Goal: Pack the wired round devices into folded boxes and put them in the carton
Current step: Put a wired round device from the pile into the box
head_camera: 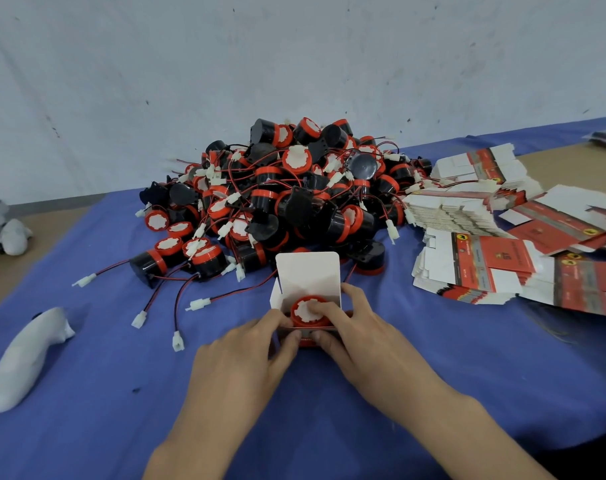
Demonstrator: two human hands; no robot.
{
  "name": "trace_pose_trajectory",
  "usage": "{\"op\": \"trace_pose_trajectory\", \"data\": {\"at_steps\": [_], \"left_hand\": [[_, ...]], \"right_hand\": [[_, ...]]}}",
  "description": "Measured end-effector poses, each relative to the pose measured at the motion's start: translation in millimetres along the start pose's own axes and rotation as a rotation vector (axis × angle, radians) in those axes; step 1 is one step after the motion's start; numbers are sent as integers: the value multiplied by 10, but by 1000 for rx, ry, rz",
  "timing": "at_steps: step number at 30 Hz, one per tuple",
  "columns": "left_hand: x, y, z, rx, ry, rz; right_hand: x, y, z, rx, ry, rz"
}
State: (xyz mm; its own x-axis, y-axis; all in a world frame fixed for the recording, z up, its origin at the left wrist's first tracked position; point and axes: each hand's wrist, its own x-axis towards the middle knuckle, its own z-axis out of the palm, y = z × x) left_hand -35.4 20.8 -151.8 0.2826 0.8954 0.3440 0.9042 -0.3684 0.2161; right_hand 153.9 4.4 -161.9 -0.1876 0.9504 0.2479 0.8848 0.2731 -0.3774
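Both hands (246, 355) (360, 337) grip box (308, 271) — w/ device (302, 309) inside (lid up).

- Cloth (121, 358) covering the table: blue woven fabric, matt, faintly creased.
- Round devices (287, 195) heaped toward the far edge: glossy black plastic bodies, red plastic rims, matt white faces.
- Wires (114, 268): thin, smooth red and black insulation.
- Plugs (198, 304): white plastic.
- Folded box (308, 271): smooth, matt white card inside.
- Flat boxes (495, 261) at the right edge: printed card with a slight sheen.
- Bare table (554, 164) at the far right corner: matt tan surface.
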Motion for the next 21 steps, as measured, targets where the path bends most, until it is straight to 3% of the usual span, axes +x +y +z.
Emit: {"op": "trace_pose_trajectory", "data": {"at_steps": [8, 11, 15, 21], "left_hand": [[2, 2, 7, 75, 17, 30], [-34, 29, -32, -95, 131, 27], [-41, -47, -93, -507, 202, -95], [-109, -42, -101, -626, 132, -10]], "right_hand": [[19, 24, 11, -5, 21, -23], [28, 42, -12, -5, 64, -64], [28, 78, -95, 27, 176, -138], [-37, 61, -156, 108, 327, -205]]}}
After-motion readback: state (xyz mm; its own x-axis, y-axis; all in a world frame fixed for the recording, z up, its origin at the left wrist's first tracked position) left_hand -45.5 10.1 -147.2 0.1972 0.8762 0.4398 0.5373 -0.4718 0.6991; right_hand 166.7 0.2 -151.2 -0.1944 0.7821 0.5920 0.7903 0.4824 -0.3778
